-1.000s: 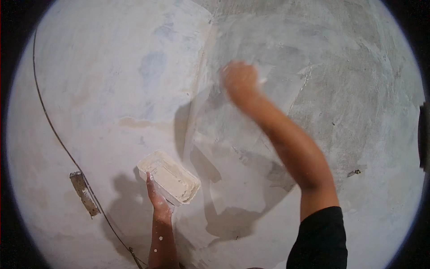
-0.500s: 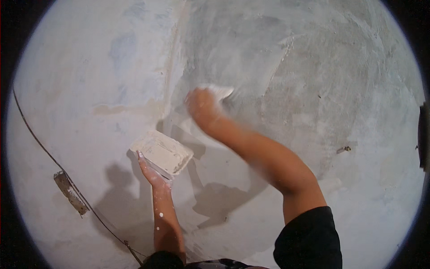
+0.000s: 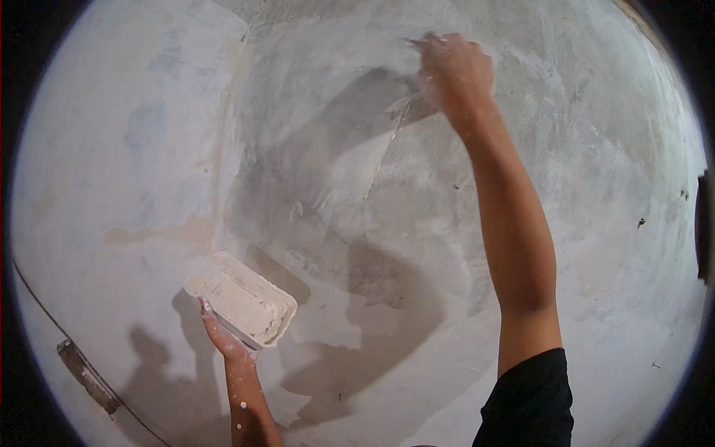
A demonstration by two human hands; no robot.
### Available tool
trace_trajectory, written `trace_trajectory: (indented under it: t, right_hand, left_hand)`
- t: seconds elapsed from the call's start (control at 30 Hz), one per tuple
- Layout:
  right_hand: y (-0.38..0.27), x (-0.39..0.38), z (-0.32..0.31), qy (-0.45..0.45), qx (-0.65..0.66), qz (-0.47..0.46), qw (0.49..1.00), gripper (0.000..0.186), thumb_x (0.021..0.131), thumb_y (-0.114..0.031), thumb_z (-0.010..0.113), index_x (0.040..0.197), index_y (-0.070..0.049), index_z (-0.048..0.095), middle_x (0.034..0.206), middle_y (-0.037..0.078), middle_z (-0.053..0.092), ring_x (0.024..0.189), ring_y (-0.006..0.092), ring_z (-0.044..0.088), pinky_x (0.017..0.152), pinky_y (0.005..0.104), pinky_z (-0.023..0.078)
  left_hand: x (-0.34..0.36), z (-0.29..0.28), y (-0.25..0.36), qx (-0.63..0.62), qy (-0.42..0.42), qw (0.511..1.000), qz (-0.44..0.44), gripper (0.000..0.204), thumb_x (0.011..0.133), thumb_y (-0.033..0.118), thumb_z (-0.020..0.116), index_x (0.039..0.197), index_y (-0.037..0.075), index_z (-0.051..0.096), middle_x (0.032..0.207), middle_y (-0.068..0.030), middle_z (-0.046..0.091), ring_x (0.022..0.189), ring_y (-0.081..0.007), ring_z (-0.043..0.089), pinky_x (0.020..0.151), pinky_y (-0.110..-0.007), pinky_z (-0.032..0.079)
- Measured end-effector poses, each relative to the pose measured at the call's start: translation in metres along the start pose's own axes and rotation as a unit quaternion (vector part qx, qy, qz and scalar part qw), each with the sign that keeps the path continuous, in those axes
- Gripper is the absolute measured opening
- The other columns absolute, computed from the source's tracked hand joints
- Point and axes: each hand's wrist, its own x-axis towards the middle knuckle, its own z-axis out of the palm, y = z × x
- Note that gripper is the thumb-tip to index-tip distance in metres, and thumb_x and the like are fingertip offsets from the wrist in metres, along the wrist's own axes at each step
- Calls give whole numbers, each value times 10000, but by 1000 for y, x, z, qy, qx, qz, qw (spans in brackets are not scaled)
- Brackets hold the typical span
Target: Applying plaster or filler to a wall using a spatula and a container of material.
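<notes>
My left hand (image 3: 224,335), speckled with white, is closed round the near side of a pale rectangular container (image 3: 283,311) full of smooth off-white paste, held low at the left. High at the centre right, my right hand (image 3: 456,78), slightly blurred, grips a flat spreading tool (image 3: 412,42), mostly hidden by the fingers, against the wall (image 3: 566,186). The wall is patchy grey around that hand and whiter to the left, where a faint vertical seam divides the two areas.
A thin dark cable (image 3: 37,297) runs down the lower left of the wall past a rough, elongated hole or bracket (image 3: 89,376). Small dark fixings (image 3: 641,222) stick out at the right. Shadows of my arms and the container fall on the wall.
My right hand has swept down to the left, then up and right to a higher spot. The container rose, then sank back. The wall has shifted leftward in view.
</notes>
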Motion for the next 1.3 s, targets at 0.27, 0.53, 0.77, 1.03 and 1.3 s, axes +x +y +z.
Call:
trace_trajectory:
  t: [0.27, 0.53, 0.77, 1.03, 1.3]
  right_hand:
    - [-105, -63, 7, -54, 44, -121, 990, 359, 737, -124, 587, 1091, -75, 555, 962, 100, 548, 877, 260, 478, 752, 416, 400]
    - [-188, -160, -17, -405, 221, -303, 834, 145, 760, -130, 562, 885, -87, 621, 880, 106, 610, 838, 235, 587, 646, 371, 459]
    - [-124, -97, 3, -133, 228, -84, 961, 169, 820, -158, 523, 924, -89, 637, 877, 100, 629, 797, 257, 617, 654, 394, 491]
    - [-161, -138, 72, 42, 155, -65, 985, 231, 784, -147, 546, 989, -68, 619, 947, 108, 597, 911, 217, 566, 674, 352, 477]
    - [-245, -238, 57, -285, 312, -211, 882, 173, 785, -151, 537, 920, -80, 620, 804, 113, 623, 746, 216, 613, 620, 342, 464]
  left_hand:
    - [19, -21, -16, -66, -21, 996, -54, 641, 874, 482, 414, 1346, 61, 312, 1350, -122, 354, 1226, -281, 364, 1010, -395, 319]
    - [11, -3, -13, -62, 12, 995, -76, 643, 881, 498, 402, 1347, 63, 316, 1340, -112, 367, 1216, -280, 371, 1008, -395, 322]
    - [5, 1, 0, 9, -1, 1000, -4, 631, 900, 490, 344, 1366, 68, 285, 1366, -141, 343, 1236, -306, 362, 1021, -421, 327]
    - [3, 6, -3, 55, 35, 998, -10, 640, 888, 475, 387, 1362, 58, 280, 1348, -149, 360, 1222, -308, 377, 1005, -423, 345]
    - [11, -28, -6, 122, -5, 992, 30, 690, 857, 515, 431, 1351, 56, 287, 1309, -154, 385, 1184, -321, 408, 993, -436, 352]
